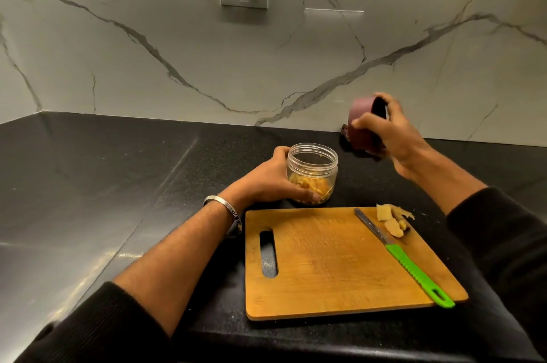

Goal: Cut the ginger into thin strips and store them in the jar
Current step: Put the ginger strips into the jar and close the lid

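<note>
1. The left hand (268, 182) is wrapping its fingers and thumb around the clear, round plastic jar (312, 174), which is standing upright and uncapped on the black speckled stone desk (118, 185), just beyond the far edge of the rectangular wooden cutting board (325, 268).
2. The thin yellow ginger strips (307, 188) are lying in the bottom of the jar, filling only its lower part.
3. The right hand (393, 134) is gripping the dark maroon round lid (365, 122) by its rim, holding it tilted in the air to the right of the jar and well apart from it.
4. Handling judgement: the jar is appearing light and smooth-walled, so it is likely to slide or spin on the polished desk while capping; gripping its side wall below the threaded neck is advisable. The lid is rigid and light; holding it by the rim and levelling it before seating is advisable.
5. The strips are soft and light, sitting well below the neck, so they are not obstructing closure.
6. The green-handled knife (405, 259) is lying diagonally on the board, with leftover ginger peel and scraps (393, 222) beside its blade at the far right corner.
7. A small dark object is sitting behind the lid; its identity cannot be told.
8. Nothing is standing between lid and jar.
</note>
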Tool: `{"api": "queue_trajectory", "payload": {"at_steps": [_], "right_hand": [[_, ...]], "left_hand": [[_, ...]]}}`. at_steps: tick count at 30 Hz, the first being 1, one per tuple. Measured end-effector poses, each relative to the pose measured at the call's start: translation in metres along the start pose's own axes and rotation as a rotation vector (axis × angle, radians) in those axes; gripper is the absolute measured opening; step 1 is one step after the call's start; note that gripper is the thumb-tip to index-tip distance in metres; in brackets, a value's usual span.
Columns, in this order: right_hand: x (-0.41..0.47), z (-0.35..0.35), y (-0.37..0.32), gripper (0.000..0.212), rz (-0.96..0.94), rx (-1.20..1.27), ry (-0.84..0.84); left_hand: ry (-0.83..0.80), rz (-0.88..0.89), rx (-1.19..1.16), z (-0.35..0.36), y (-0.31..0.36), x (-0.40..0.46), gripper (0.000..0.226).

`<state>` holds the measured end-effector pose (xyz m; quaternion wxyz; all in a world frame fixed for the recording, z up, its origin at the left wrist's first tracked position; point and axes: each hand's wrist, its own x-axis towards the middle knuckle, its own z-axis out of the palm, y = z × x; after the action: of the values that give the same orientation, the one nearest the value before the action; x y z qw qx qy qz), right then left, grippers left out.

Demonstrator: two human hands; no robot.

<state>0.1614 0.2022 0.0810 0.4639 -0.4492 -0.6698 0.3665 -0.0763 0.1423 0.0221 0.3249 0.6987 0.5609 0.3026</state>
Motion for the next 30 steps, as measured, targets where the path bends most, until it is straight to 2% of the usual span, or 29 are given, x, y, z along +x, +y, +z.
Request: {"api": "queue_trajectory", "payload": {"at_steps": [2, 3, 7, 10, 13, 17, 19, 23, 26, 30], "right_hand": [[-0.011, 0.008, -0.017, 0.082, -0.063, 0.187, -0.002], [-0.016, 0.012, -0.022, 0.081, -0.100, 0.206, -0.009], [-0.026, 0.035, -0.025, 0.090, -0.304, 0.004, -0.083], [-0.030, 0.045, -0.018, 0.076, -0.417, -0.107, -0.130], [-0.034, 0.048, -0.010, 0.071, -0.423, -0.217, -0.113], [-0.034, 0.044, 0.005, 0.066, -0.323, -0.348, -0.170], [-0.034, 0.043, 0.006, 0.074, -0.257, -0.368, -0.203], [-0.021, 0.043, -0.003, 0.113, -0.102, -0.460, -0.359], [-0.017, 0.045, -0.006, 0.139, -0.113, -0.596, -0.431], [-0.016, 0.046, -0.013, 0.130, -0.203, -0.705, -0.412]], "left_hand": [[-0.008, 0.001, -0.003, 0.001, -0.001, 0.000, 0.106], [-0.012, 0.006, -0.006, 0.002, -0.001, 0.000, 0.104], [-0.003, 0.006, -0.026, 0.002, -0.002, 0.001, 0.097], [0.008, 0.003, -0.035, 0.001, -0.003, 0.001, 0.094], [-0.010, 0.011, -0.062, 0.000, -0.005, 0.001, 0.097], [-0.018, 0.025, -0.079, -0.002, -0.005, 0.000, 0.101], [-0.017, 0.029, -0.063, -0.002, -0.005, 0.001, 0.096], [-0.022, 0.028, -0.061, -0.002, -0.006, 0.002, 0.095], [-0.016, 0.031, -0.071, -0.002, -0.008, 0.003, 0.098], [-0.018, 0.059, -0.050, 0.000, -0.007, 0.003, 0.103]]}}
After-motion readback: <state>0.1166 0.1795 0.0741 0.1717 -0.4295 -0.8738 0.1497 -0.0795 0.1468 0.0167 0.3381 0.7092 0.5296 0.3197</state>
